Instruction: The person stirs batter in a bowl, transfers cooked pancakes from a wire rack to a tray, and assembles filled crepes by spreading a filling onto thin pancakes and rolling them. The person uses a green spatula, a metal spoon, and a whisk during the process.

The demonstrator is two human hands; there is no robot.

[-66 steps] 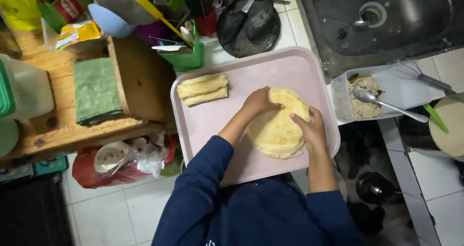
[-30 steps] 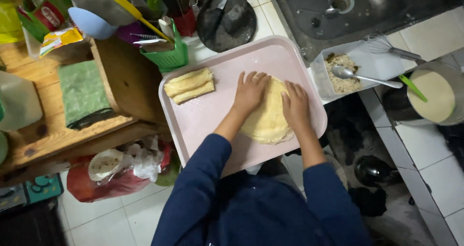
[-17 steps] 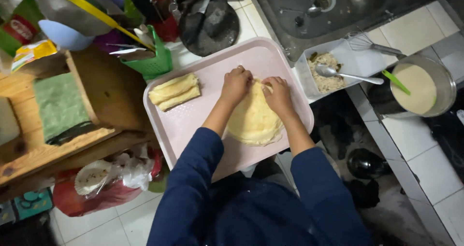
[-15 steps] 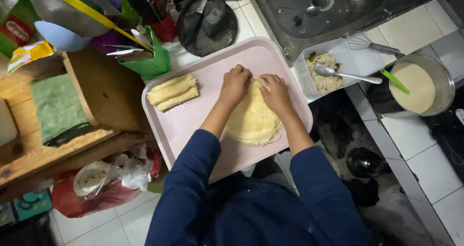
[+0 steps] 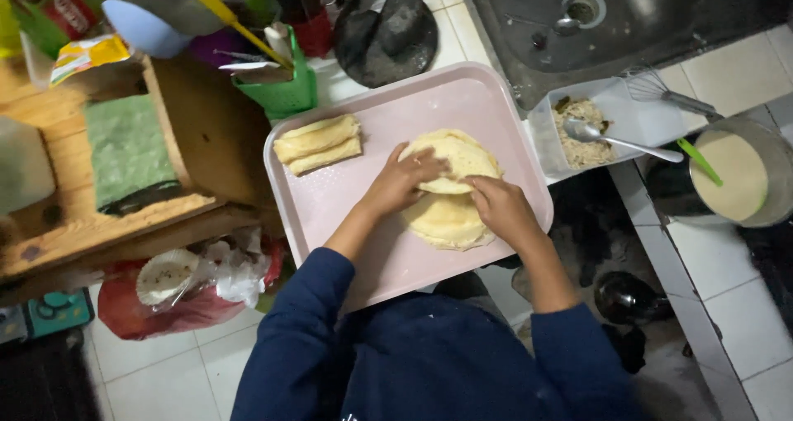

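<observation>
A: Nearest the cam, bottom centre?
B: Dark blue sleeves, both arms reaching up the frame over a pink tray [image 5: 330,214].

A: Hands?
B: Both on the pale yellow crepe [image 5: 450,194], mid-tray, a bit right of centre. Left hand [image 5: 402,177] lies palm down on the crepe's upper left part, fingers spread flat, pressing the top flap. Right hand [image 5: 504,210] sits on the right edge, fingers curled over the rim of the folded part. Crepe's top half looks folded down over the rest; lower half lies flat on the tray.

A: Anything else on the tray?
B: Two rolled crepes [image 5: 318,142], upper left of the tray, side by side & touching, well apart from the hands.

A: Left of the tray?
B: Wooden shelf [image 5: 190,140] w/ a green cloth [image 5: 124,148]; below it a red plastic bag [image 5: 157,313] on the floor.

A: Right side?
B: White container of filling [image 5: 578,128] w/ a spoon [image 5: 619,140] in it, just beside the tray's right edge. Further right, a pot of pale batter [image 5: 735,177], a whisk [image 5: 669,95] above it.

A: Top of frame?
B: Green utensil basket [image 5: 285,90], dark pan [image 5: 384,28], sink [image 5: 611,16] upper right.
</observation>
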